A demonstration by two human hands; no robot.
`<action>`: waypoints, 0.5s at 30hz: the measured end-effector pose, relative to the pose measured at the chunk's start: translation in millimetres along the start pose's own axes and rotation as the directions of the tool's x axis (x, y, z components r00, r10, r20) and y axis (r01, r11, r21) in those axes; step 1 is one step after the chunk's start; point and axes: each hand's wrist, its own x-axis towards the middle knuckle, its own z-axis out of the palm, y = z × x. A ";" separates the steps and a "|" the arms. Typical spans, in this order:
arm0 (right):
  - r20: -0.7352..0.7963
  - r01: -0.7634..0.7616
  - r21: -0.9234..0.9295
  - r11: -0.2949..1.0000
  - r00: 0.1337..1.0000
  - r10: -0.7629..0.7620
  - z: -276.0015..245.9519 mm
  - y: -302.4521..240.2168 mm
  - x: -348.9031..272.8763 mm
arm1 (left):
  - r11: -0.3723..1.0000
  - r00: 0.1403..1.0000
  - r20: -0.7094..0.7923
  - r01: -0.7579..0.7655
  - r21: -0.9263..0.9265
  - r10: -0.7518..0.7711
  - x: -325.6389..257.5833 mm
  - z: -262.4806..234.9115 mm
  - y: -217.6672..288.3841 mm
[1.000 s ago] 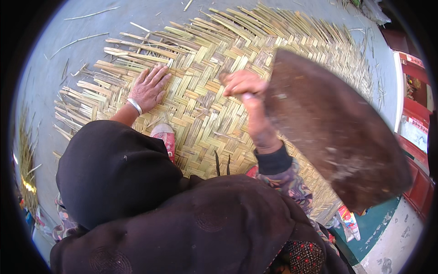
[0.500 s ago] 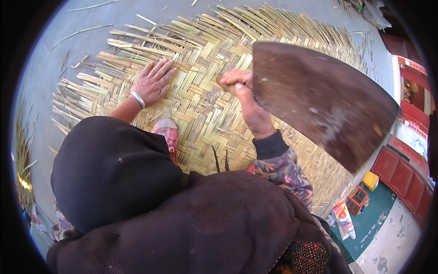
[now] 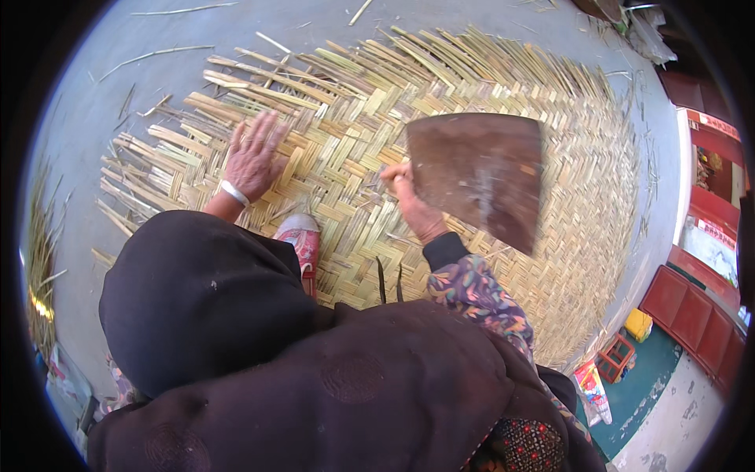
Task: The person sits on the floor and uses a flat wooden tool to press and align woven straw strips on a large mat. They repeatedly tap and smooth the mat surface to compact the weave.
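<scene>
Head view: a pale woven mat (image 3: 566, 291) lies on the grey floor (image 3: 86, 157), with loose strip ends (image 3: 440, 59) fringing its far and left edges. The left hand (image 3: 255, 157) is over the mat near its left edge, close to the fringe, palm down with the fingers extended and apart; it grasps nothing. Blur hides whether it touches the weave. A silvery bangle (image 3: 234, 193) circles that wrist.

The right hand (image 3: 413, 204), over the middle of the mat, has its fingers curled closed around the short handle of a broad brown blade (image 3: 480, 177). The blade extends from the hand toward the mat's right edge, slightly blurred; its height above the weave cannot be told. A red shoe (image 3: 303, 244) with a pale toe stands on the mat's near part, between the hands. Past the left edge, a bundle of stalks (image 3: 41, 267) lies on the floor.
</scene>
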 end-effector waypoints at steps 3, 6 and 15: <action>0.090 0.414 -0.053 0.909 0.908 -0.408 -16.7 -54.0 21.9 | 0.977 0.973 -0.093 0.213 0.010 -0.211 -38.0 -4.0 -17.8; 0.106 0.599 -0.039 0.800 0.799 -0.592 -16.0 -73.9 36.0 | 0.929 0.930 -0.050 0.366 0.045 -0.364 -72.8 -1.2 -26.5; -0.045 0.120 -0.031 0.992 0.992 -0.122 49.1 36.7 27.4 | 0.918 0.919 -0.020 0.394 0.043 -0.393 -86.4 -3.0 -23.6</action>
